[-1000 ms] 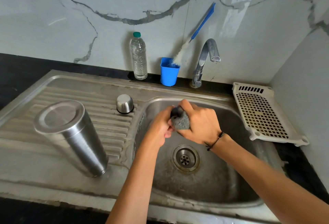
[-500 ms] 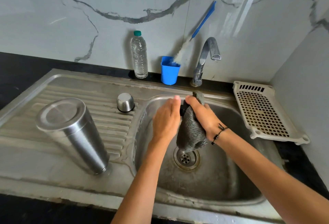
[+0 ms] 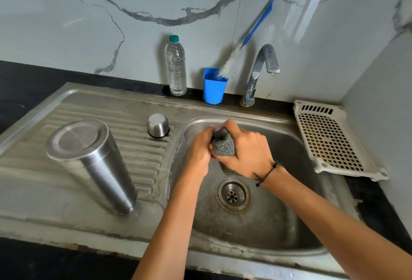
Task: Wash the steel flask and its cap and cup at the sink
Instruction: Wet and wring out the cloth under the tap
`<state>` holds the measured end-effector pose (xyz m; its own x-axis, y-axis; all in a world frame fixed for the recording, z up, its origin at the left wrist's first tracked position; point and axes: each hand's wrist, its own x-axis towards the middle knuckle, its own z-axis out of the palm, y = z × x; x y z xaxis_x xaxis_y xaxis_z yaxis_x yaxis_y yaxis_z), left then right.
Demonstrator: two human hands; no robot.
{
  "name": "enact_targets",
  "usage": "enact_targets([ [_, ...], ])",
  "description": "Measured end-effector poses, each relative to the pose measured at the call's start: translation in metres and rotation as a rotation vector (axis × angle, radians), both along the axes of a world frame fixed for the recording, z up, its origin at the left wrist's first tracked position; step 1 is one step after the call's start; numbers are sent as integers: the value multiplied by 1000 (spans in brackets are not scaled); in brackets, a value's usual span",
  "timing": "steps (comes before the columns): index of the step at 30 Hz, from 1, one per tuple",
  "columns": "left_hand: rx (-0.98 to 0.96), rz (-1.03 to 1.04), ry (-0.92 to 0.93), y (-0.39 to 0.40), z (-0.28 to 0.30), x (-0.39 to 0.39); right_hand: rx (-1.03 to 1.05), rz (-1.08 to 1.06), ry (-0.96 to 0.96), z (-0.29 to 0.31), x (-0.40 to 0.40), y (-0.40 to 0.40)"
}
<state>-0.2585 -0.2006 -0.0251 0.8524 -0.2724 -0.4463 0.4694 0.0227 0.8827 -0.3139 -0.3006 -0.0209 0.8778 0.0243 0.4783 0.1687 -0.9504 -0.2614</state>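
The steel flask (image 3: 93,164) stands upside down on the ribbed drainboard at the left. Behind it the small steel cup (image 3: 157,125) sits upside down. Over the sink basin (image 3: 289,213) my left hand (image 3: 199,148) grips a small dark cap (image 3: 218,134), mostly hidden. My right hand (image 3: 247,150) grips a grey scrubbing cloth (image 3: 224,148) bunched round that cap. Both hands touch each other above the drain (image 3: 233,194).
A tap (image 3: 259,72) stands behind the basin with no water seen running. A clear plastic bottle (image 3: 176,65) and a blue holder (image 3: 214,86) with a bottle brush (image 3: 249,37) stand by the wall. A white perforated tray (image 3: 330,139) lies at the right.
The grey cloth hung long from my right hand half a second ago; now it is bunched tight round the cap. Both hands have dropped slightly lower over the basin.
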Motion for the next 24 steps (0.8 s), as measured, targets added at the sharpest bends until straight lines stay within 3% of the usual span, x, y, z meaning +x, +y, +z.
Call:
enact_targets([
  [2, -21, 72, -37, -3, -3, -1, 115, -97, 96, 3, 0, 8],
  [5, 45, 159, -133, -7, -7, -3, 485, -217, 236, 7, 3, 14],
  [10, 389, 128, -408, -9, -8, -13, 1208, -365, 547, 1, 12, 11],
  [13, 507, 28, -522, -8, -6, -20, 1414, -309, 713, 7, 12, 1],
  [16, 515, -62, -439, -8, -3, -10, 1296, -274, 633, 8, 11, -7],
  [19, 276, -69, -144, -5, -9, 9, 721, -175, 424, 5, 8, -9],
  [23, 226, -252, -46, 10, -3, 2, 178, -25, 188, 6, 0, -5],
  [24, 203, -265, -39, 11, 1, 0, 136, 0, 154, 5, 1, -4],
])
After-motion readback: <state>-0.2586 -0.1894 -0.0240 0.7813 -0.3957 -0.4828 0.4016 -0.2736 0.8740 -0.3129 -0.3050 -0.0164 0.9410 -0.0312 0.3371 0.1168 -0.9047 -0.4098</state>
